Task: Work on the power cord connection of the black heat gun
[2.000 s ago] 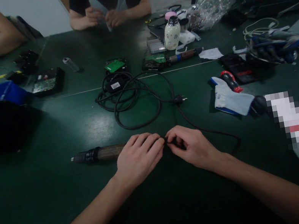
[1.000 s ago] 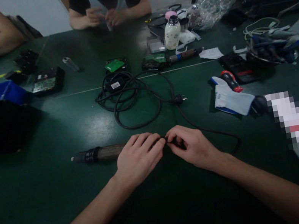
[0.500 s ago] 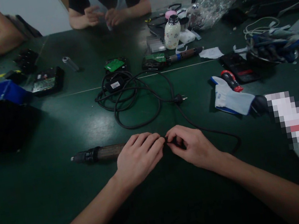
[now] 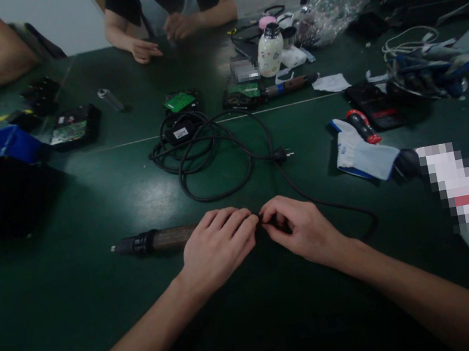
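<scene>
An electric screwdriver (image 4: 173, 237) with a brown body and black nose lies on the green table, its tip pointing left. My left hand (image 4: 219, 244) is closed over its rear part, hiding that end. Just to the right, my right hand (image 4: 300, 225) pinches a small dark piece at the tool's rear end; it looks like the cord's connector, though the fingers mostly cover it. A black power cord (image 4: 220, 195) lies in loose coils beyond my hands, with an adapter box (image 4: 180, 132) and a plug (image 4: 282, 155).
To the right lie a white-and-blue glove (image 4: 365, 155) and a red-black screwdriver handle (image 4: 363, 126). Hard drives with green boards (image 4: 180, 101), a second electric screwdriver (image 4: 291, 85) and a floral bottle (image 4: 270, 50) stand farther back. Two people sit across the table.
My hands and the electric screwdriver keep the same position. Across the table, one hand of the person in black has lowered to the tabletop, away from the other hand.
</scene>
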Demonstrator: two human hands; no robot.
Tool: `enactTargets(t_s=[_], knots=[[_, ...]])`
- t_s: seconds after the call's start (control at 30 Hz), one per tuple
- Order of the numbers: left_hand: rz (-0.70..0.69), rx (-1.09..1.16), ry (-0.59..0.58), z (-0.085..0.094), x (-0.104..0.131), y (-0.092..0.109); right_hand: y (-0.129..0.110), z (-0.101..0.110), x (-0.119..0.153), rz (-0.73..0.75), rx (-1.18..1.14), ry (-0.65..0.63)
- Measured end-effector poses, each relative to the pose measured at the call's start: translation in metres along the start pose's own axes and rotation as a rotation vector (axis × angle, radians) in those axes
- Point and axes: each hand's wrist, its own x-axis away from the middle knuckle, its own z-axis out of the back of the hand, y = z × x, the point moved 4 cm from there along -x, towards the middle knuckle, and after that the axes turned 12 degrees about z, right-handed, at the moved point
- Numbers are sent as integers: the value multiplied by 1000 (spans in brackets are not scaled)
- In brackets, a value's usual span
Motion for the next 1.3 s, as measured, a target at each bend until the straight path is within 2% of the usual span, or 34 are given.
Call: enactTargets(t_s=[0.27, 0.43, 0.6, 0.77, 0.93, 1.13, 1.3], knots=[[7, 5, 8, 1, -1, 0, 0, 0, 0, 3, -3, 2], [-20, -22, -29, 0, -1, 1, -1, 1, 0, 0, -5, -7], [0, -1, 3, 1, -1, 0, -1, 1, -1, 10, -4, -8], [-18, -38, -41, -1, -1, 1, -1, 1, -1, 2, -6, -7], [-1, -10, 5, 0, -1, 0, -1, 0, 0, 4, -10, 1], [-35, -35, -33, 1, -1, 2, 0, 0, 0, 5, -5, 0], [-2, -9, -5, 1, -1, 0, -1, 1, -1, 12, -7, -2]])
